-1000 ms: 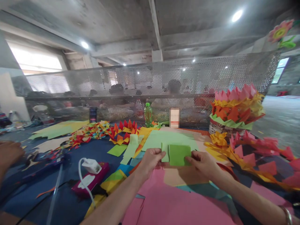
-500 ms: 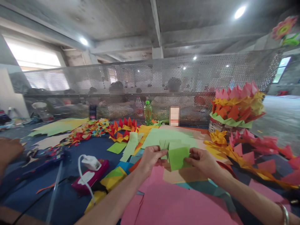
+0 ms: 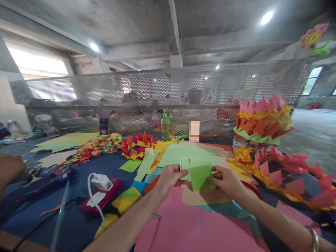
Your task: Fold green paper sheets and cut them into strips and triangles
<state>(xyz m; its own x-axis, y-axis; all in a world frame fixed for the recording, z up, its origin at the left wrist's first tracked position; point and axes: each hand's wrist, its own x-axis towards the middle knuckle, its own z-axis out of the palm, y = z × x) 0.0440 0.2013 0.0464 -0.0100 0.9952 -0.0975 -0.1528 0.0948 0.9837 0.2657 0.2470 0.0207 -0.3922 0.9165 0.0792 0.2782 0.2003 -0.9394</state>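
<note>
The green paper piece [image 3: 201, 175] is between your two hands, above the layered sheets — it lies just left of your right fingers, so your right hand [image 3: 227, 179] is the nearer one. That hand's fingers are closed on its right edge, thumb toward you. The piece looks close to square, with no clear long axis, and its lower edge hangs tilted. Just left of it, the fingers of your left hand [image 3: 168, 177] pinch the pale green slips [image 3: 184, 168], whose long axis stands upright — a narrow gap seems to part them from the square, though whether they join behind it you cannot tell. Beneath and nearer you spreads the pink paper [image 3: 207, 227]; beyond your hands lies the mint sheet [image 3: 172, 156]. Farther out on the blue surface [image 3: 90, 163] are the magenta power strip [image 3: 113, 190] to the left and the tiered paper basket [image 3: 262, 122] to the right.
</note>
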